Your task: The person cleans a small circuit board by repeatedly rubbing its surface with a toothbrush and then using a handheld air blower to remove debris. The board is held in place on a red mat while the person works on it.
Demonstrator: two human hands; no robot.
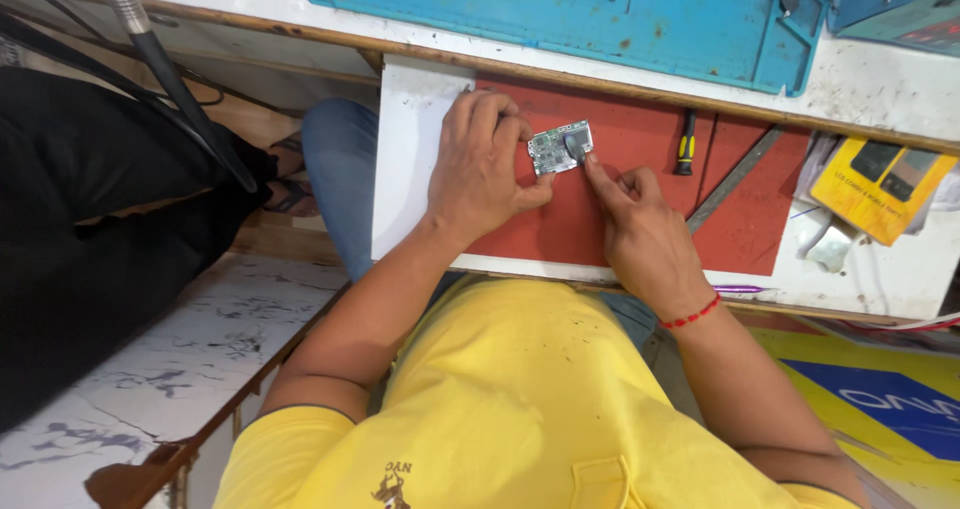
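Two hands on a small circuit board
Left hand (483, 164) pinches the circuit board (560, 147) on the red mat (650, 219); right hand (640, 231) presses one fingertip on it, screwdriver (684, 144) and metal ruler (735, 177) just beside

Site: electronics repair bench | evidence: blue work mat (560, 14) above hands; screwdriver (684, 144) and metal ruler (735, 177) right of right hand (645, 234); circuit board (559, 147) at fingertips

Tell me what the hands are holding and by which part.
The left hand pinches the small circuit board by its left edge. The right hand holds nothing; its forefinger presses the board's right part.
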